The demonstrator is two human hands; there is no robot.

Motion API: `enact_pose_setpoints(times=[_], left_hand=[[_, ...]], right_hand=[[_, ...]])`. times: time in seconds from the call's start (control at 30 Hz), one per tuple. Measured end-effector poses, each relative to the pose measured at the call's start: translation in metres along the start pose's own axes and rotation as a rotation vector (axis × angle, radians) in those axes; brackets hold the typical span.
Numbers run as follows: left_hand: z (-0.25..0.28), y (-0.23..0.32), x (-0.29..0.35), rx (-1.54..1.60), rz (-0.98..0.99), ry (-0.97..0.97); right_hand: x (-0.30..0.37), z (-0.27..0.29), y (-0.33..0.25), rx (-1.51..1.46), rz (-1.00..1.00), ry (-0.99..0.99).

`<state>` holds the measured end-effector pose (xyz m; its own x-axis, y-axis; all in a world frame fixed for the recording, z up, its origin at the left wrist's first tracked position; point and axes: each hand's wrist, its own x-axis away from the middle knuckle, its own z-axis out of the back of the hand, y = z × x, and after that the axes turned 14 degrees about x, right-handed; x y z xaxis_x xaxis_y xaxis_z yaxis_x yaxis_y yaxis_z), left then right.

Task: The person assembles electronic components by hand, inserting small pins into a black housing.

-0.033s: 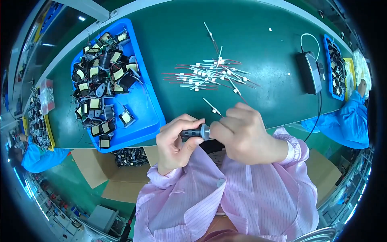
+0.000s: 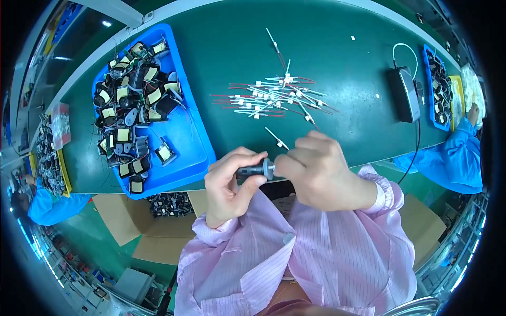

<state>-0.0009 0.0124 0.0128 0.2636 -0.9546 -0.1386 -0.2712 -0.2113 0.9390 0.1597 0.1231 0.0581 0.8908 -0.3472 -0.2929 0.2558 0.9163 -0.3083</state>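
Observation:
My left hand (image 2: 230, 181) is closed around a small dark cylindrical part with a grey flange (image 2: 256, 170), held level above the table's front edge. From the flange a short pale tip points toward my right hand (image 2: 315, 171). The fingers of that hand are curled tightly at the tip; whatever they pinch is hidden behind the knuckles. Just beyond, a single white connector lead (image 2: 276, 138) lies on the green table. Farther back is a loose pile of similar white connector leads with red wires (image 2: 274, 96).
On the left a blue tray (image 2: 197, 152) holds many black parts with cream pads and thin wires. A black power adapter (image 2: 405, 95) with cables stands at right. Below the table are cardboard boxes (image 2: 163, 239). Blue-sleeved co-workers (image 2: 458, 158) sit at both sides.
The grey flange and dark part have turned slightly in my left hand. My right hand has shifted a touch upward, its fingers still curled.

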Motion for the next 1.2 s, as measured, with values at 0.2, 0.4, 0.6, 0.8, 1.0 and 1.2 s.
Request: enact_pose_setpoints(times=[0.2,0.4,0.6,0.8,1.0,1.2], left_hand=[[-0.002,0.023,-0.011,0.320,0.286,0.085],[0.004,0.027,-0.012,0.254,0.371,0.099],[0.003,0.024,-0.013,0.248,0.454,0.127],[0.013,0.005,-0.008,0.195,-0.008,-0.110],[0.002,0.009,-0.008,0.211,-0.025,-0.048],[0.014,-0.001,-0.002,0.174,0.056,-0.065]], right_hand=[[-0.009,0.003,0.016,-0.419,-0.230,-0.152],[-0.016,0.003,0.024,-0.668,-0.296,-0.290],[-0.008,-0.003,0.018,-0.525,-0.250,-0.149],[-0.004,0.009,0.001,-0.187,-0.069,0.037],[-0.002,0.003,-0.011,-0.073,-0.092,0.062],[-0.002,-0.004,-0.005,-0.198,-0.109,0.019]])
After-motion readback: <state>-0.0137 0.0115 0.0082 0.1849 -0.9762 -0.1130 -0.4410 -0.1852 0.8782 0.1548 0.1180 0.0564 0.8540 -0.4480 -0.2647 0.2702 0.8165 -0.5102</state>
